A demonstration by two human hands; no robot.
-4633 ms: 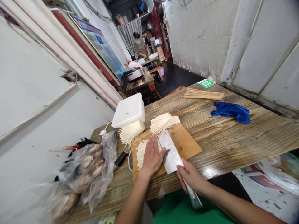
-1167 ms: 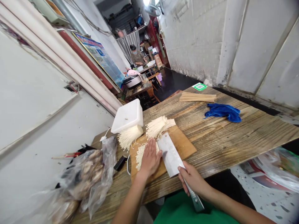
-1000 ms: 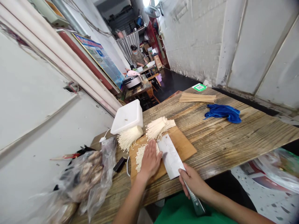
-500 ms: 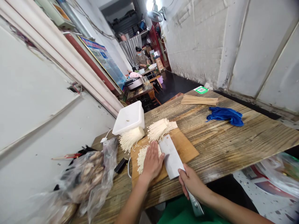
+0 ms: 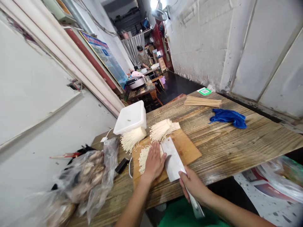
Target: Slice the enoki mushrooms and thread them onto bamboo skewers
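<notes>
My left hand (image 5: 154, 162) lies flat, fingers stretched out, on a bunch of enoki mushrooms (image 5: 143, 158) at the left of the wooden cutting board (image 5: 187, 146). My right hand (image 5: 193, 184) is closed round the handle of a cleaver (image 5: 174, 164). The cleaver's broad blade is beside my left thumb, at the right end of the bunch; whether its edge touches the mushrooms cannot be made out. More enoki bunches (image 5: 162, 130) sit at the board's far edge, and another enoki bunch (image 5: 133, 138) leans by the white container.
A white plastic container (image 5: 131, 118) stands at the back left. Plastic bags of brown mushrooms (image 5: 91, 173) crowd the left side, near a small black object (image 5: 122, 165). Bamboo skewers (image 5: 202, 101) and a blue cloth (image 5: 228, 118) lie to the right. A person (image 5: 144, 58) works far behind.
The cleaver and my right hand have shifted very slightly left. My left hand keeps its place on the enoki mushrooms. The view has tilted a little.
</notes>
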